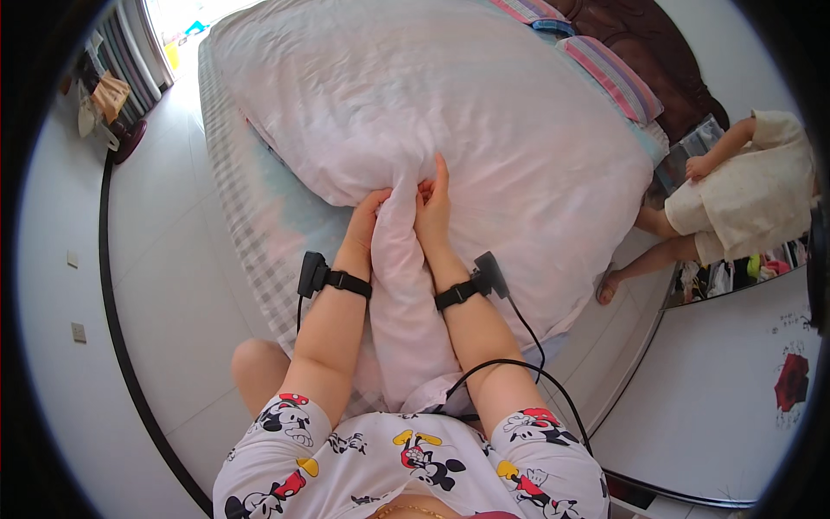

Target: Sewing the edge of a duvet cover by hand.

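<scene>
A pale pink and blue duvet [519, 175] covers most of the bed. From its near side, a long bunched fold runs between my forearms towards my body. My left hand [367, 217] grips the left side of this fold, its fingers partly hidden by the cloth. On the other side, my right hand [436, 211] pinches the same fold, with one finger pointing up and away. Under the duvet, a sheet with a grey gingham border [227, 194] shows along the left. Black straps with small devices and cables circle both wrists.
A person [746, 188] in pale clothes stands at the bed's right side. Striped pillows [613, 78] lie by the dark brown headboard [648, 58]. An open wardrobe with a white sliding door [700, 396] is at right. White floor tiles [188, 259] run along the left wall.
</scene>
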### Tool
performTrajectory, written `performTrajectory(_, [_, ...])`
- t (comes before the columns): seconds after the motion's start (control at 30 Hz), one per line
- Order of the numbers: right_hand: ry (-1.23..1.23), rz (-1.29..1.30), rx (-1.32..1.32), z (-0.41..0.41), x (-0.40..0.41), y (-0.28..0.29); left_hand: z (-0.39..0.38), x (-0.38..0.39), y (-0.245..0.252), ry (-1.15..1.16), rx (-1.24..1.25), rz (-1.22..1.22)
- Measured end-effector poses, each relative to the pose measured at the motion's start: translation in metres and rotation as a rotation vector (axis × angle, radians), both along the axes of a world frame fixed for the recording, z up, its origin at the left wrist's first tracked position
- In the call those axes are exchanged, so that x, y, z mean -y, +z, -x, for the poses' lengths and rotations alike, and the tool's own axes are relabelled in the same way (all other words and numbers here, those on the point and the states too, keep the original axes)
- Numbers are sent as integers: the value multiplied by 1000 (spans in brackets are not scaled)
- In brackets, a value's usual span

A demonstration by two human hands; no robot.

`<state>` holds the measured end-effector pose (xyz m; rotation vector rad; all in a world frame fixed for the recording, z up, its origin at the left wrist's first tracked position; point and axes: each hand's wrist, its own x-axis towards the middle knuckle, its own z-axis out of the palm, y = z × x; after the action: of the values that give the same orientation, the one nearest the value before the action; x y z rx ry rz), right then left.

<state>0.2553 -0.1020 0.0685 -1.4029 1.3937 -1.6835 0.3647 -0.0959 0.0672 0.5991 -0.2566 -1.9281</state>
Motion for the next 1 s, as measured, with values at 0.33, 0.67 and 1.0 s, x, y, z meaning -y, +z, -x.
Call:
performTrajectory(0.33, [455, -679, 311, 29, 29, 29, -6, 0, -20, -6, 209, 19])
performTrajectory(0.67, [310, -736, 114, 21, 48, 5, 1, -8, -16, 111, 375, 16])
performTrajectory(1.0, [193, -538, 269, 19, 39, -6, 4, -11, -20, -7, 289, 143])
